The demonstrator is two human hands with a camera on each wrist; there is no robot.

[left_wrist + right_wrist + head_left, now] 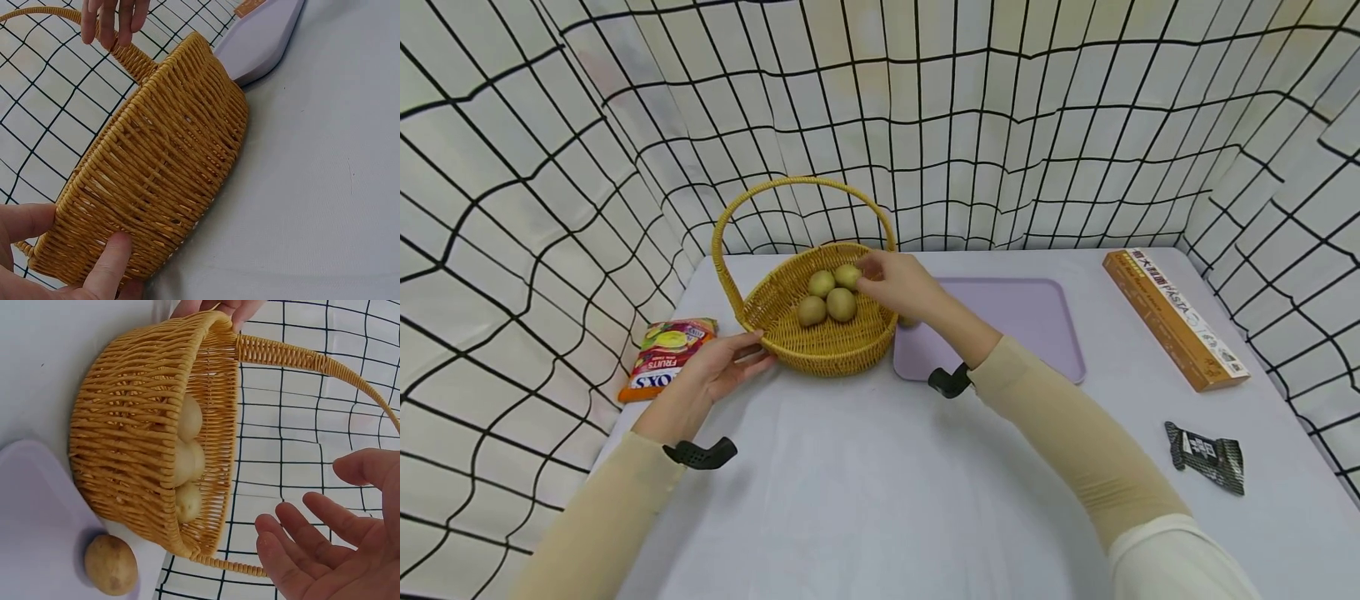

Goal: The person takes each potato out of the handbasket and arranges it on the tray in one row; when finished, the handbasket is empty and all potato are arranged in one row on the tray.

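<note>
A yellow wicker basket [831, 358] with a tall arched handle stands upright on the table, several potatoes [841, 305] inside it. My left hand [721, 372] is at the basket's left side; in the left wrist view its extended fingers [111, 262] touch the woven wall and rim. Over the right part of the basket is my right hand [898, 286], and the right wrist view shows its fingers [300, 528] spread and loosely bent with nothing between them. Another potato [111, 565] lies on the purple tray [1000, 317], beside the basket; the head view mostly hides it.
A colourful candy bag [670, 354] lies left of the basket. On the right are a long orange-brown pasta box [1176, 321] and a small black wrapped snack [1206, 457]. Black netting [955, 158] over white sheeting walls the table at the back and sides.
</note>
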